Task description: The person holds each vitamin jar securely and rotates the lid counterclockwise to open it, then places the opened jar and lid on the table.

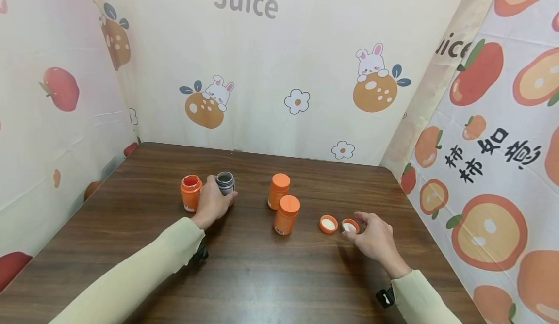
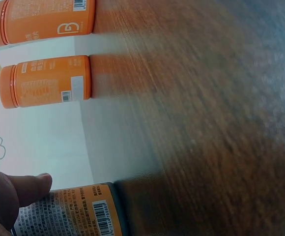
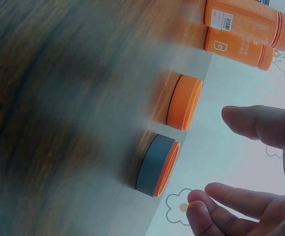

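My left hand (image 1: 212,200) grips an uncapped dark grey bottle (image 1: 225,181). In the left wrist view its thumb (image 2: 37,188) lies along the printed label (image 2: 66,211); the other fingers are mostly hidden. Just left of that hand stands an uncapped orange bottle (image 1: 191,193). My right hand (image 1: 373,234) hovers by a grey-sided lid (image 3: 156,166) with an orange inner rim, thumb and fingers spread apart with nothing between them. Beside it lies an orange lid (image 1: 328,224). Both lids rest upturned on the table, their pale insides showing.
Two capped orange bottles (image 1: 279,190) (image 1: 286,216) stand upright near the middle of the brown wooden table (image 1: 262,275), one in front of the other. Fruit-printed cloth (image 1: 271,62) hangs behind the table and along both sides.
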`<action>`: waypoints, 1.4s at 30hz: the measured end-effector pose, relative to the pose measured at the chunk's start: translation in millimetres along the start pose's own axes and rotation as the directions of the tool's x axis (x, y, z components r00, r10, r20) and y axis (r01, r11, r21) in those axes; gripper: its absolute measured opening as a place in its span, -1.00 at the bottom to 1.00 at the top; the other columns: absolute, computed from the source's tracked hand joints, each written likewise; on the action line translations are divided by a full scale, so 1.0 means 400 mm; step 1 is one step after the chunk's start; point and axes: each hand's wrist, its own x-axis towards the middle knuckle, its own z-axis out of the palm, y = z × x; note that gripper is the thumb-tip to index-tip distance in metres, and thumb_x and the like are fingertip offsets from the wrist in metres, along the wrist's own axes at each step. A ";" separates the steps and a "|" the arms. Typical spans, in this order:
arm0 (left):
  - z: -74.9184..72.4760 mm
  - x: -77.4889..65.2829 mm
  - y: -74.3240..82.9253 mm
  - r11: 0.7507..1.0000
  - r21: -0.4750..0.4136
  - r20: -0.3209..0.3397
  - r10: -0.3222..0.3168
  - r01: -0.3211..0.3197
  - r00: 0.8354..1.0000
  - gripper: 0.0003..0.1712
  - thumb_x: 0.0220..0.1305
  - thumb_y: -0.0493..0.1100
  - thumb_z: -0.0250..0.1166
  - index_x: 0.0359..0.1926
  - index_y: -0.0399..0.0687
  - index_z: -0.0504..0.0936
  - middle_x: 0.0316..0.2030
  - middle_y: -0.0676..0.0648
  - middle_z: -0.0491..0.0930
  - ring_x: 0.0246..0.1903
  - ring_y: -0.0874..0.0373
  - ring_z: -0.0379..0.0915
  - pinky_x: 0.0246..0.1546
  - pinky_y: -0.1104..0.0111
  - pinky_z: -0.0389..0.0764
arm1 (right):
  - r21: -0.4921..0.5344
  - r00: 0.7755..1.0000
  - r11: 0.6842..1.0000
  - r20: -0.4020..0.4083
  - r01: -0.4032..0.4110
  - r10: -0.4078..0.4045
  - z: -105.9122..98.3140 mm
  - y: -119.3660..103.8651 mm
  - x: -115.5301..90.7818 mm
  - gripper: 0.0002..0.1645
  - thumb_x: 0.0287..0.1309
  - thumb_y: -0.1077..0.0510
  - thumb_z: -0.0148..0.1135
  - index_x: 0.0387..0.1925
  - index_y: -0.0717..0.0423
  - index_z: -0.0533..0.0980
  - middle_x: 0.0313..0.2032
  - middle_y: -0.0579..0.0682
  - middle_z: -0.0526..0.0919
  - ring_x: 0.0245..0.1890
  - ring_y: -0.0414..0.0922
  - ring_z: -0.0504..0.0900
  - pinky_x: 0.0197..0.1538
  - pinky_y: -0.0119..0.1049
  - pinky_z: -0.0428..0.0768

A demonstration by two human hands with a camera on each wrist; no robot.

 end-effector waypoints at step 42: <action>-0.001 -0.085 0.095 0.921 0.112 -0.150 0.387 -0.373 0.910 -0.01 0.11 0.02 0.59 0.41 -0.26 0.28 0.31 -0.30 0.41 0.26 -0.21 0.39 0.16 -0.13 0.51 | -0.005 0.998 0.998 -0.028 0.058 -0.058 -0.010 -0.027 -0.030 -0.34 0.05 -0.04 0.58 0.13 0.16 0.59 0.03 0.19 0.66 -0.05 0.12 0.60 -0.06 0.04 0.48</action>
